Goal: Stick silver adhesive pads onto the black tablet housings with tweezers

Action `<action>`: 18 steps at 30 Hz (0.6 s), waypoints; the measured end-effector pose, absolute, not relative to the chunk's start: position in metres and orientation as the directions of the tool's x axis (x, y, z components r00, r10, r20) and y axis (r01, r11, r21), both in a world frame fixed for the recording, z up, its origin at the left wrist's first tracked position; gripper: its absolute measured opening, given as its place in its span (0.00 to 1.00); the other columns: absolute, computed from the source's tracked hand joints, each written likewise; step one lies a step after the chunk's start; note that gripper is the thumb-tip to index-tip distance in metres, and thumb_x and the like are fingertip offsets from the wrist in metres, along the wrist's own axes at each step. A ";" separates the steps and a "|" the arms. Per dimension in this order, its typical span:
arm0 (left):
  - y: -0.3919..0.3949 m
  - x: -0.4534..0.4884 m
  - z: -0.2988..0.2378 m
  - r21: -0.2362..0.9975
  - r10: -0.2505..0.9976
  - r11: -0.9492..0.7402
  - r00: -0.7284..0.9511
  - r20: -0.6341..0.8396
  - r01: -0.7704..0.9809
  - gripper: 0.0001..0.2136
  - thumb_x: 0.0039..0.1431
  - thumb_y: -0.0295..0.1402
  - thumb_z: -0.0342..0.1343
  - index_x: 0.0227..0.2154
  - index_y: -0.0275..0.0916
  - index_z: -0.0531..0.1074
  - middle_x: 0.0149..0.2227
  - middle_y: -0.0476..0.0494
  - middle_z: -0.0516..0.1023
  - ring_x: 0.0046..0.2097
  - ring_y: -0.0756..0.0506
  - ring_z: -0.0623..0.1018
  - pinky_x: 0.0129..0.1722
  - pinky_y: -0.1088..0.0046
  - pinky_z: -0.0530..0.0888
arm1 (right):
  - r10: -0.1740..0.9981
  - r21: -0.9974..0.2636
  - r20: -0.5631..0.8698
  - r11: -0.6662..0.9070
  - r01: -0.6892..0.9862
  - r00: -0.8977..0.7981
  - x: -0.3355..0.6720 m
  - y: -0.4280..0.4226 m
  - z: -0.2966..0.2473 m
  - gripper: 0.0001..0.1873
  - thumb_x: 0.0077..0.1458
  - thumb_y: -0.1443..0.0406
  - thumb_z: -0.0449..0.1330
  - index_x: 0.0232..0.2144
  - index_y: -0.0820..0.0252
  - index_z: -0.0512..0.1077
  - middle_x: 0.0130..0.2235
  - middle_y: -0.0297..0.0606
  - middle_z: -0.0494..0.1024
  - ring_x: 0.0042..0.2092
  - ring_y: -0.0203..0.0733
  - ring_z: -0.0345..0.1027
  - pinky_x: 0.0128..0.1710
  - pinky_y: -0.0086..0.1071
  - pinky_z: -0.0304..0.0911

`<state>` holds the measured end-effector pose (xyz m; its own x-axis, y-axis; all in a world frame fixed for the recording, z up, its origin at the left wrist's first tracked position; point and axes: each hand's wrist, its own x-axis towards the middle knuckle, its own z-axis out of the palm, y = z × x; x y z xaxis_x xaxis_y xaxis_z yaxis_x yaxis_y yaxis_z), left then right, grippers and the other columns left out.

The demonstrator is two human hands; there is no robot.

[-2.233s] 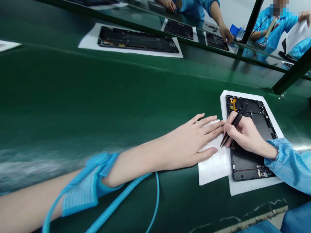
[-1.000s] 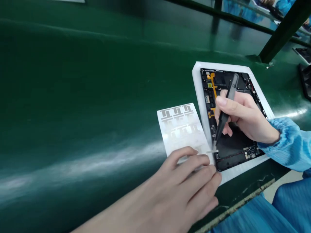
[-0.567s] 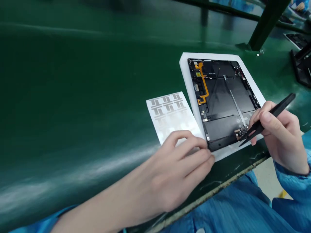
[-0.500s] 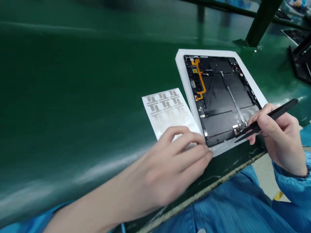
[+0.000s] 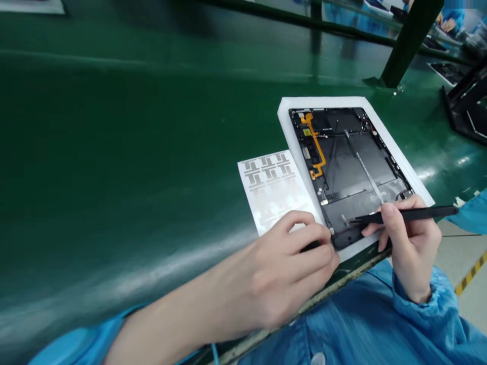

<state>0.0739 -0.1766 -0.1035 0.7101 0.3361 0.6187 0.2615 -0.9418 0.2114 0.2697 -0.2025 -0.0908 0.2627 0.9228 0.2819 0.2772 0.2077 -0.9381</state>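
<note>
An opened black tablet (image 5: 350, 167) with an orange flex cable lies on a white sheet (image 5: 413, 175) near the front edge of the green belt. My right hand (image 5: 413, 238) is closed on black tweezers (image 5: 403, 215), whose tips rest on the tablet's lower left part. My left hand (image 5: 281, 276) lies with curled fingers on the near end of a sticker sheet (image 5: 272, 185), fingertips touching the tablet's near left corner. Whether the tweezers hold a sticker I cannot tell.
The green belt (image 5: 133, 152) stretches far to the left and back. A green post (image 5: 403, 43) stands behind the tablet. Another dark device (image 5: 466, 109) lies at the right edge. Other people's hands and blue sleeves (image 5: 447, 23) show at the top right. My blue coat fills the bottom.
My right hand left the sticker sheet, swung out to the tablet's near right corner, then brought the tweezer tips leftward across its lower part. My left hand pulled back onto the sheet's near end.
</note>
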 end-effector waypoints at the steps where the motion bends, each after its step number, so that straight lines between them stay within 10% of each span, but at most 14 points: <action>1: -0.177 0.074 -0.105 0.227 0.339 -0.941 0.706 0.622 0.252 0.18 0.74 0.22 0.40 0.32 0.34 0.73 0.29 0.48 0.76 0.37 0.47 0.73 0.44 0.66 0.67 | 0.927 -0.943 0.271 0.201 0.266 0.259 0.272 -0.202 -0.092 0.09 0.61 0.64 0.63 0.28 0.58 0.69 0.20 0.29 0.77 0.15 0.29 0.65 0.15 0.21 0.61; 18: -0.182 0.073 -0.110 0.323 0.379 -0.921 0.688 0.619 0.217 0.13 0.70 0.19 0.45 0.34 0.29 0.74 0.30 0.45 0.75 0.38 0.45 0.69 0.41 0.66 0.68 | 0.920 -0.957 0.288 0.269 0.108 0.265 0.270 -0.203 -0.097 0.11 0.53 0.70 0.67 0.24 0.57 0.70 0.24 0.31 0.77 0.23 0.33 0.72 0.20 0.23 0.64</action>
